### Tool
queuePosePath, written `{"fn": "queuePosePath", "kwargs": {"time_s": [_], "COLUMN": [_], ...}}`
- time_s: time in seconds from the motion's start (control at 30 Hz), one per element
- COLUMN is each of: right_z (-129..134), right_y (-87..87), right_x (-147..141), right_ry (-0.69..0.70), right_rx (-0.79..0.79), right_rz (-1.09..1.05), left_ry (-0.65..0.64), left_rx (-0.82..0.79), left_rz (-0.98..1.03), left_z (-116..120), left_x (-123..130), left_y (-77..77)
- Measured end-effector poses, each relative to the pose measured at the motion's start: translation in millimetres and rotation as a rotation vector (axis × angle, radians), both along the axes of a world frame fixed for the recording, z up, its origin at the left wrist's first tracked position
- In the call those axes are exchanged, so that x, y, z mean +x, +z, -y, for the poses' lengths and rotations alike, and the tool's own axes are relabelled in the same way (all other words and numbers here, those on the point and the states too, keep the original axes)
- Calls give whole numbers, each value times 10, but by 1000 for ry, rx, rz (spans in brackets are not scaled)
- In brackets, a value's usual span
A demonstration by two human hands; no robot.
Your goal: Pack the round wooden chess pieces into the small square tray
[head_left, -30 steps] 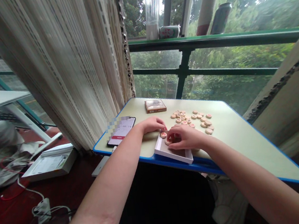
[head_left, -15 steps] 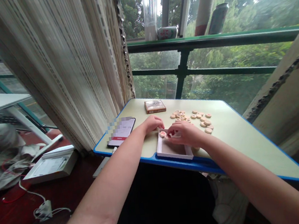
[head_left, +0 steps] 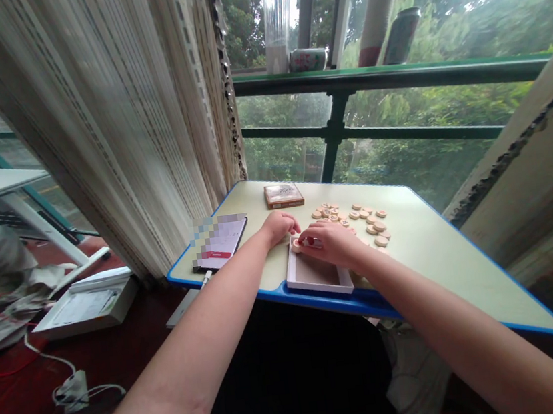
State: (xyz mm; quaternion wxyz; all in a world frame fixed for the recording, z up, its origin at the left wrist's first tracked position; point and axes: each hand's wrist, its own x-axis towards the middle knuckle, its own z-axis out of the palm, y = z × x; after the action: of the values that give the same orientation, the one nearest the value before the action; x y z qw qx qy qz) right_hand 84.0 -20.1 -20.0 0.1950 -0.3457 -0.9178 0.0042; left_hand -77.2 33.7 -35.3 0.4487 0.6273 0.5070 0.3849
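Observation:
My right hand reaches over the far left corner of a shallow white open box. Its fingers are pinched together at a round wooden Chinese chess piece inside that corner; the palm side is hidden. Just beyond the same corner, my left hand rests near the table with fingers loosely bent and slightly apart, apparently holding nothing. Behind and to the right of my right hand lie several loose Chinese chess pieces, some in a cluster and some strung out in a curve.
The pale table has a blue edge. A phone lies at its left, beside my left forearm. A flat brown box lies at the back. A curtain hangs on the left, and a green railing runs behind.
My right fingertips have moved a little left and away from me, closer to the box's far left corner. My left hand stays nearly still. The whole view has shifted slightly.

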Motion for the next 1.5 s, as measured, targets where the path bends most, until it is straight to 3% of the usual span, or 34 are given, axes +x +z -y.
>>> {"fn": "queuePosePath", "kwargs": {"time_s": [0.27, 0.53, 1.5], "right_z": [37, -23, -26], "right_y": [7, -40, -20], "right_x": [-17, -26, -35], "right_ry": [-91, -89, -85], "right_rx": [-19, -81, -110], "right_rz": [5, -2, -66], "left_ry": [6, 85, 66], "left_rx": [14, 101, 111], "left_rz": [25, -172, -107], "left_z": [-34, -104, -96], "left_x": [0, 20, -9], "left_y": [-50, -143, -105]}}
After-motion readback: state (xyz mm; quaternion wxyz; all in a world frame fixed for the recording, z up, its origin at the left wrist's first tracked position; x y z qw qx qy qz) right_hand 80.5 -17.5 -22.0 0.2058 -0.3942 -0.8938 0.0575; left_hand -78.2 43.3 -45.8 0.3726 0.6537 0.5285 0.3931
